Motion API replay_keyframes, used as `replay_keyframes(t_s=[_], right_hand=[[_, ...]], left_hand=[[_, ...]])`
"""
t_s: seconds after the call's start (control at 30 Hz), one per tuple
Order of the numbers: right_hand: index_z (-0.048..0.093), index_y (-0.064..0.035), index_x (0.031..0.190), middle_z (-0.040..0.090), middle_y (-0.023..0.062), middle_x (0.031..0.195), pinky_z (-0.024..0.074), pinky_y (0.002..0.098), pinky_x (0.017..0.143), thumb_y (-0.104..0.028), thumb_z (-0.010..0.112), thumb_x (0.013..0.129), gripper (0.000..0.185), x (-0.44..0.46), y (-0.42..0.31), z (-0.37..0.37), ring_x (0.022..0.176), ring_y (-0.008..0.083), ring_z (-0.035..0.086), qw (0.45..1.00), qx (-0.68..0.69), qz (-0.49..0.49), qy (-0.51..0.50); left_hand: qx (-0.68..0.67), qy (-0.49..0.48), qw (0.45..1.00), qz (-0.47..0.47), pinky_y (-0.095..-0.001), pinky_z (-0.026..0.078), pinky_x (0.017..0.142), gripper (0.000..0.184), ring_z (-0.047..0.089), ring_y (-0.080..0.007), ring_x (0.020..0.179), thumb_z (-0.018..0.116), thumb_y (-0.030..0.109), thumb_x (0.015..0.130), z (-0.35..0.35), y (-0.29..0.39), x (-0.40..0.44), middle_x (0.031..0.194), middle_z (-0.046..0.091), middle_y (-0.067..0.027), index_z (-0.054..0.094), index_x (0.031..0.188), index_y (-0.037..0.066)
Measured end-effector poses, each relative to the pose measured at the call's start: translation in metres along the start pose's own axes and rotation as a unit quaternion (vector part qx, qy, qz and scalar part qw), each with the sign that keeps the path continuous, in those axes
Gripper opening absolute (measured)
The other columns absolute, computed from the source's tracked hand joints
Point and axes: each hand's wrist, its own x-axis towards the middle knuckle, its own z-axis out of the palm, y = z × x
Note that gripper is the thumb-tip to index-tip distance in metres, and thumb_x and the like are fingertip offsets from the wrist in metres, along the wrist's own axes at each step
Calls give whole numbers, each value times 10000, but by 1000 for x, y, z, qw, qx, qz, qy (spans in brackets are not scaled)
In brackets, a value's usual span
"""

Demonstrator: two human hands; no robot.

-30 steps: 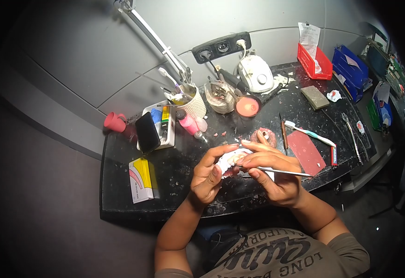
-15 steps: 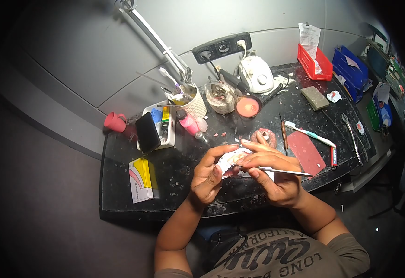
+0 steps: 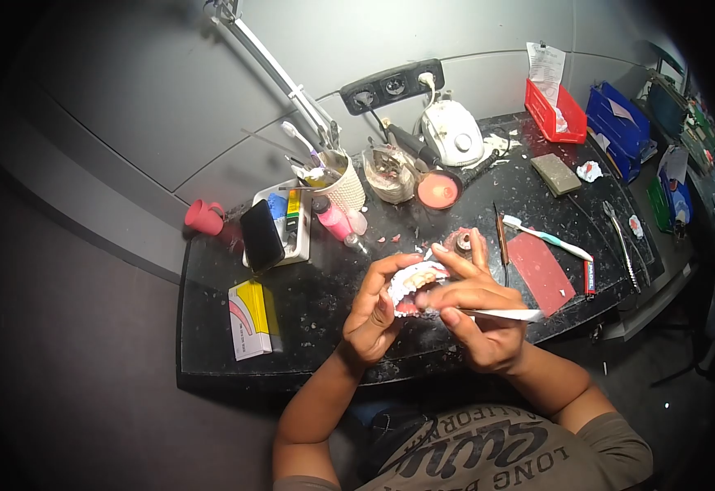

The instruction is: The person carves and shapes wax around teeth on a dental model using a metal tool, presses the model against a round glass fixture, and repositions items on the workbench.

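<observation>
Near the middle of the frame, the left hand point(image 3: 367, 319) grips the white model point(image 3: 410, 281) by its side, likely to keep it still, while the right hand point(image 3: 488, 331) pinches a thin tool point(image 3: 511, 314) like a pencil, probably to steer it well.

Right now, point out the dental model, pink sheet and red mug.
Dental model point(image 3: 406, 283): head view, its white part.
Pink sheet point(image 3: 540, 273): head view, top face.
Red mug point(image 3: 201, 218): head view, side wall.

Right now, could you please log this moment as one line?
left hand: holds dental model | right hand: holds slim tool | on bench: red sheet, toothbrush
</observation>
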Motion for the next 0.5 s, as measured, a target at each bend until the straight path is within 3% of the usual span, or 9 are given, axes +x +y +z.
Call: replay_keyframes(t_s=[0.1, 0.13, 0.23, 0.27, 0.3, 0.33, 0.4, 0.43, 0.5], right_hand=[[714, -18, 1057, 787, 112, 1051, 92, 665, 1236, -89, 636, 1008, 116, -3, 5, -4, 1325, 424, 603, 985, 162, 51, 10], [678, -26, 1083, 787, 144, 1026, 101, 650, 1243, -138, 638, 1026, 131, -2, 4, -3, 1331, 407, 600, 979, 195, 51, 39], [604, -29, 1101, 784, 162, 974, 175, 645, 1235, -187, 607, 1060, 163, 1, 9, -9, 1244, 389, 664, 981, 189, 14, 39], [569, -30, 1101, 780, 165, 945, 255, 637, 1209, -207, 588, 1072, 180, 0, 9, -9, 1165, 365, 703, 975, 212, 17, 56], [534, -31, 1101, 776, 168, 916, 334, 629, 1184, -227, 570, 1083, 200, -3, 8, -9, 1087, 341, 742, 969, 235, 20, 74], [534, -31, 1101, 776, 168, 916, 334, 629, 1184, -227, 570, 1083, 200, -5, 6, -11, 1087, 341, 742, 969, 235, 21, 74], [477, -36, 1101, 767, 167, 875, 457, 600, 1110, -249, 547, 1091, 225, -10, 2, -14, 960, 284, 772, 975, 211, 48, 49], [535, -4, 1101, 769, 153, 905, 518, 556, 1065, -198, 587, 1072, 203, -16, 5, -11, 932, 246, 771, 963, 258, 47, 66], [573, 15, 1099, 772, 155, 940, 531, 526, 1055, -151, 607, 1056, 175, -10, 1, -10, 943, 254, 770, 981, 184, 28, 56]], left_hand=[[3, -23, 1000, 8, -350, 406, 1114, 674, 544, -224, 1289, 503, 429, 1087, -10, -3, 0, 1408, 534, -194, 337, 1514, -64], [48, -21, 998, 30, -353, 406, 1108, 661, 536, -220, 1293, 555, 348, 1071, -10, -4, 1, 1405, 537, -198, 311, 1532, -57], [105, -6, 992, 66, -355, 410, 1084, 695, 527, -208, 1294, 637, 182, 1022, -4, -1, 2, 1401, 544, -203, 264, 1563, -46], [117, 6, 990, 79, -354, 414, 1067, 737, 526, -201, 1290, 667, 97, 990, -1, 1, 3, 1399, 546, -205, 241, 1576, -41], [122, 39, 989, 69, -358, 437, 1083, 830, 578, -267, 1283, 726, 158, 949, 2, 1, 1, 1371, 579, -234, 228, 1582, -40], [121, 38, 989, 69, -358, 437, 1083, 830, 578, -267, 1283, 726, 158, 949, 1, 1, 1, 1371, 579, -234, 228, 1582, -40], [156, 6, 983, 102, -349, 398, 1092, 828, 525, -182, 1246, 708, 4, 933, -3, -1, 1, 1394, 548, -208, 209, 1593, -29], [156, 6, 983, 101, -349, 398, 1092, 828, 525, -182, 1246, 708, 4, 933, -4, -3, 1, 1394, 548, -208, 209, 1593, -29], [198, 13, 972, 129, -346, 426, 1073, 871, 542, -177, 1202, 758, -28, 893, -5, -6, 1, 1381, 555, -207, 228, 1583, -31]])
